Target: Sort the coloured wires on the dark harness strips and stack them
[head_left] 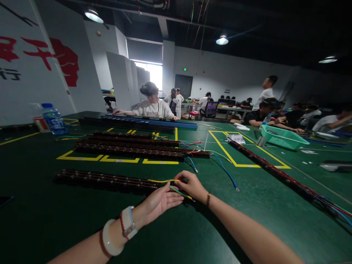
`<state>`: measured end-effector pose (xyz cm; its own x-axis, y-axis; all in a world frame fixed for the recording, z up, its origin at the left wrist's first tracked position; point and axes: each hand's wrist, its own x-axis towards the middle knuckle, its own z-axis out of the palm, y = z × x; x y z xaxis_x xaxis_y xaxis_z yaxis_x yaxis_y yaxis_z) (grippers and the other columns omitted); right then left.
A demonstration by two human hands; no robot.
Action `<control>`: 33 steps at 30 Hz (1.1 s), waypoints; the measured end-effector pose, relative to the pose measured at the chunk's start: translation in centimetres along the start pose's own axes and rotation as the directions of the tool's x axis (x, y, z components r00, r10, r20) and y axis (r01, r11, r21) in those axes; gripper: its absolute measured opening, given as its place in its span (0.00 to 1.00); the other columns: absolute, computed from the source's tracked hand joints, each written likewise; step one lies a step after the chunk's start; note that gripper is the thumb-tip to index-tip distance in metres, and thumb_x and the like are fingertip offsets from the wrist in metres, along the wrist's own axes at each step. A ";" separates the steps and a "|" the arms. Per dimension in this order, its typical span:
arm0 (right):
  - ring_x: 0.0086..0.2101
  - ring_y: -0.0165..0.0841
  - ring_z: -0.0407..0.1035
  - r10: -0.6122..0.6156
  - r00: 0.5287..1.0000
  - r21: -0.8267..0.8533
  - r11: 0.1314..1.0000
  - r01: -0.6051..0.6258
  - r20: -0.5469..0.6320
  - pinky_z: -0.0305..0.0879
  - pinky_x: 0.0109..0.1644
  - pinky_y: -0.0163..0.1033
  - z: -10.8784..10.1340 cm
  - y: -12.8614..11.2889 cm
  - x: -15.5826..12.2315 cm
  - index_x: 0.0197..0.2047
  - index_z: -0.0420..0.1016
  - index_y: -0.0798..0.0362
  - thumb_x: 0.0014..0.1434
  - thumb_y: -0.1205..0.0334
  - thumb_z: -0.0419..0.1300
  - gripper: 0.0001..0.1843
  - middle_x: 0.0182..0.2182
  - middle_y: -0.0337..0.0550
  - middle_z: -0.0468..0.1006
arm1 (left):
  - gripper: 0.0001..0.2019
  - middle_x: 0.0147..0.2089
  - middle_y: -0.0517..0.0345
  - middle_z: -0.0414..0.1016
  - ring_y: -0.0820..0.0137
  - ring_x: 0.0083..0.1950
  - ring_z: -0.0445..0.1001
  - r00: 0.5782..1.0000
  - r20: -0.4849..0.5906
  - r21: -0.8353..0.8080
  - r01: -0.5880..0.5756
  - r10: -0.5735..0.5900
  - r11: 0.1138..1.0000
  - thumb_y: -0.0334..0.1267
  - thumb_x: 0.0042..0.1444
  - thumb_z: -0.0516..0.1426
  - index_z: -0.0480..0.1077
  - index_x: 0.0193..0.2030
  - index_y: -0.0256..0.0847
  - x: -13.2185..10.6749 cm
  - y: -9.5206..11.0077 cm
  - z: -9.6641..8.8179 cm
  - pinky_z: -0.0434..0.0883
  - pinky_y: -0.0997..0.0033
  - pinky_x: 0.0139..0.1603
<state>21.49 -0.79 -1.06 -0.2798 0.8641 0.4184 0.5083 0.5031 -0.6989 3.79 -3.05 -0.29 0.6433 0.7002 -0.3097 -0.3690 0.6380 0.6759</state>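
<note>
Two wires are sticking out of the right end of the near black strip, which is lying lengthwise on the green table. The right hand is pinching the yellow wire between thumb and forefinger, tips closed together. The left hand is stretching its fingers out nearly straight, palm facing inward, gripping nothing that I am seeing; the green wire is running just over them. That flat palm is probably serving as a backing, while the pinch near the wire's tip is likely giving finer control.

Beyond the hands, other black strips are lying roughly parallel, their blue wires trailing rightward, so reaching forward could be risking a snag. A long strip is slanting away, well apart from the right forearm. The easiest room for moving seems to be lying nearer the person.
</note>
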 end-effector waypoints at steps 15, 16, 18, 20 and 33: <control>0.34 0.32 0.67 -0.096 0.994 -0.209 0.974 0.084 -0.048 0.63 0.38 0.36 0.4 1.5 0.7 0.35 0.75 0.54 0.61 0.59 0.57 0.09 0.31 0.42 0.73 | 0.13 0.33 0.46 0.77 0.67 0.33 0.77 1.000 -0.006 0.096 -0.008 0.008 0.995 0.42 0.60 0.53 0.69 0.35 0.31 -0.2 -0.1 -0.3 0.69 0.67 0.41; 0.34 0.32 0.66 -0.102 0.993 -0.220 0.972 0.088 -0.051 0.63 0.38 0.36 0.4 1.7 1.0 0.36 0.75 0.54 0.61 0.59 0.57 0.09 0.31 0.42 0.73 | 0.13 0.32 0.46 0.77 0.67 0.33 0.77 1.000 -0.011 0.102 -0.005 0.007 0.995 0.42 0.60 0.53 0.69 0.35 0.31 -0.3 -0.1 -0.3 0.69 0.67 0.41; 0.34 0.32 0.66 -0.116 0.992 -0.247 0.964 0.102 -0.044 0.63 0.38 0.36 0.4 2.3 1.7 0.36 0.75 0.54 0.61 0.60 0.57 0.08 0.32 0.42 0.72 | 0.13 0.32 0.47 0.77 0.67 0.32 0.76 1.000 -0.017 0.114 0.001 0.001 0.994 0.41 0.59 0.53 0.69 0.34 0.31 -0.4 0.0 -0.3 0.69 0.67 0.40; 0.35 0.32 0.66 -0.129 0.991 -0.280 0.953 0.117 -0.027 0.62 0.38 0.36 0.3 2.9 2.6 0.36 0.76 0.54 0.61 0.59 0.58 0.08 0.32 0.43 0.72 | 0.13 0.31 0.48 0.77 0.68 0.31 0.76 1.000 -0.018 0.128 0.013 -0.011 0.992 0.41 0.59 0.53 0.69 0.32 0.32 -0.5 0.1 -0.4 0.69 0.68 0.38; 0.35 0.34 0.65 -0.074 0.995 -0.334 0.938 0.094 0.072 0.60 0.41 0.38 1.7 5.1 6.9 0.34 0.78 0.53 0.54 0.55 0.64 0.10 0.31 0.43 0.74 | 0.13 0.25 0.53 0.73 0.72 0.23 0.70 0.998 -0.030 0.167 0.057 -0.052 0.984 0.42 0.57 0.54 0.67 0.28 0.34 -1.0 0.5 -0.9 0.63 0.74 0.27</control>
<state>20.80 7.83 -2.72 -0.3747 0.8233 0.4264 0.7221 0.5476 -0.4227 2.41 -3.16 -0.24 0.6413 0.6751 -0.3647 -0.2149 0.6143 0.7592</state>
